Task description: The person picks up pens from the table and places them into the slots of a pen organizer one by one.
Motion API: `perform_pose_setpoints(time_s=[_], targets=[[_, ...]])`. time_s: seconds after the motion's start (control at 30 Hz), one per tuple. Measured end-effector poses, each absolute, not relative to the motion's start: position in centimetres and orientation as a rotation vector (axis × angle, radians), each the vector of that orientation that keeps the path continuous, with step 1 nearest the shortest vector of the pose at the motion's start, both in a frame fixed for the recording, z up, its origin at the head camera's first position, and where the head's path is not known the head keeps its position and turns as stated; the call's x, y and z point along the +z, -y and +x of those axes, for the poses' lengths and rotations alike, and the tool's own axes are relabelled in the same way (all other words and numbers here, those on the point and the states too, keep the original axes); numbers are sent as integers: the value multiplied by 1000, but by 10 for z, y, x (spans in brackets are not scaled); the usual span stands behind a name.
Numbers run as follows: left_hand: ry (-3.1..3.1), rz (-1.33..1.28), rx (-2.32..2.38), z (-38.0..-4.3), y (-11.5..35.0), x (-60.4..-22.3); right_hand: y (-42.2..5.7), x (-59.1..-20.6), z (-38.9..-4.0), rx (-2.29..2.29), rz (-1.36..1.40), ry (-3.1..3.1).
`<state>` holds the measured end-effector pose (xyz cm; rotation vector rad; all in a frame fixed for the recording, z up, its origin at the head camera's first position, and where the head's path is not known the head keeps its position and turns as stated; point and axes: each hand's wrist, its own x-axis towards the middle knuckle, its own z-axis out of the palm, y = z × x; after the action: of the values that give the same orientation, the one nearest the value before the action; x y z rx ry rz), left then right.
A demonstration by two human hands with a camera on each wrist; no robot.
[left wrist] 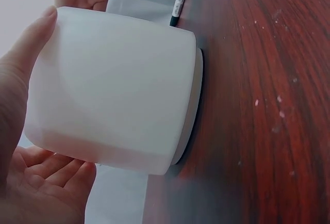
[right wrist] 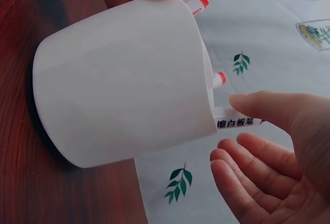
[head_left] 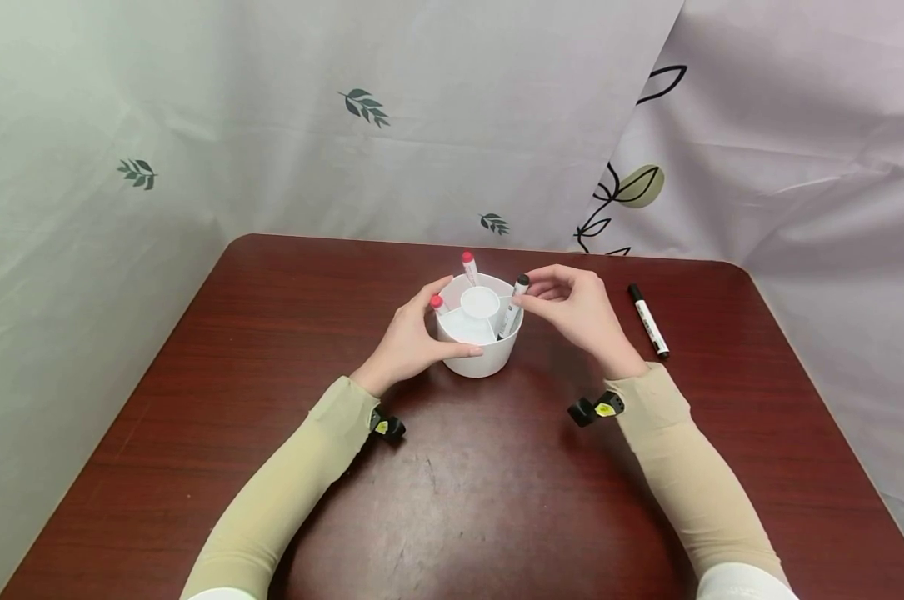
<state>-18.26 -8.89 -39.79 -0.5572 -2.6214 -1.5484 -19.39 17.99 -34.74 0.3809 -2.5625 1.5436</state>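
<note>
A white divided round pen holder stands on the table, a small round cup in its middle. My left hand grips it from the left, thumb across the front and fingers round the far side. With thumb and fingers on either side, my right hand holds a black-capped whiteboard marker near its upper end. The marker's lower end is inside the right-hand part of the holder, tilted. Two red-capped markers stick up there too, one at the back and one at the left, beside my left fingers.
Another black-capped marker lies on the dark red wooden table, right of my right hand. A pale cloth with leaf prints hangs behind the table's far edge. Each wrist wears a small black camera.
</note>
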Motion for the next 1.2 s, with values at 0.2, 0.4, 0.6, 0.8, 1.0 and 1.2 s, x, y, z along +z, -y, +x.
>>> perform_pose_setpoints(time_s=[0.2, 0.4, 0.6, 0.8, 1.0, 1.2], targets=[[2551, -627, -1596, -183, 98, -398, -191, -352, -188, 1563, 337, 2592], [2470, -655, -1656, -185, 98, -400, -205, -353, -180, 1640, 264, 2603], [2551, -606, -1587, -184, 90, -402, -215, -347, -174, 1647, 218, 2598], [2567, -556, -1574, -182, 85, -403, -225, -345, -172, 1647, 188, 2554], [2577, -545, -1579, -182, 85, -402, -233, -342, -170, 1633, 167, 2526], [2592, -532, -1573, -183, 85, -402, -244, -337, -170, 1602, 126, 2503]])
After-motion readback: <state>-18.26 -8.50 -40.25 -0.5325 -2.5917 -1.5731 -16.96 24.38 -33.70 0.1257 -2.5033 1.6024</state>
